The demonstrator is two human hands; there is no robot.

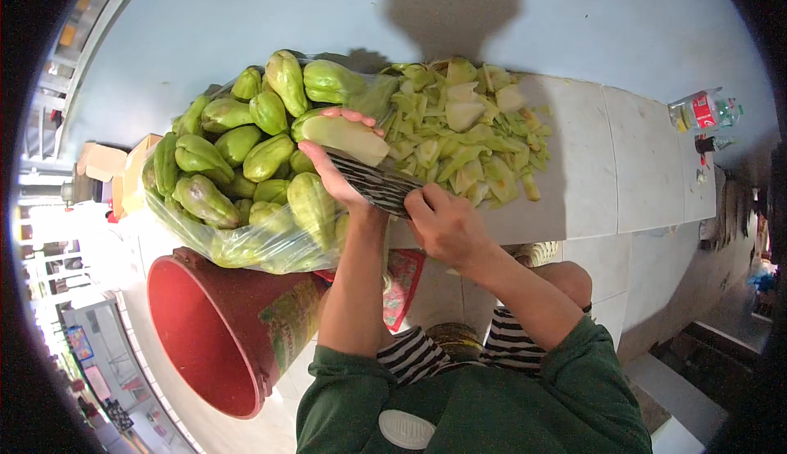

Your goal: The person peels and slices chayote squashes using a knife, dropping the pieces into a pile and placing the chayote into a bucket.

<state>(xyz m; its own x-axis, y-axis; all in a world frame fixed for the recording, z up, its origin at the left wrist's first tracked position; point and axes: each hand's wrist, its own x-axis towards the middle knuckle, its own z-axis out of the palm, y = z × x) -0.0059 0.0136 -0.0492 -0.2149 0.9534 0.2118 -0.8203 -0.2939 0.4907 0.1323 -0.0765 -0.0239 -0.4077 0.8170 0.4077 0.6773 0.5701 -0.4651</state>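
My left hand (332, 177) is closed around a partly peeled chayote (344, 138), its pale flesh facing up and green skin left at the far end. In my right hand (447, 224) I grip a knife; its wide blade (375, 183) lies along the near side of the chayote and mirrors dark and light stripes. The knife's handle is hidden in my fist. Whole green chayotes (234, 147) fill a clear plastic bag (270, 253) to the left. Right of the blade spreads a heap of peelings (471, 138).
A red bucket (193, 339) lies on its side below the bag, at my left. The tiled ledge (582, 159) continues to the right, with a plastic bottle (705, 111) at its far end. Behind the bag stands a cardboard box (135, 177). A blue-grey wall (246, 11) borders the ledge.
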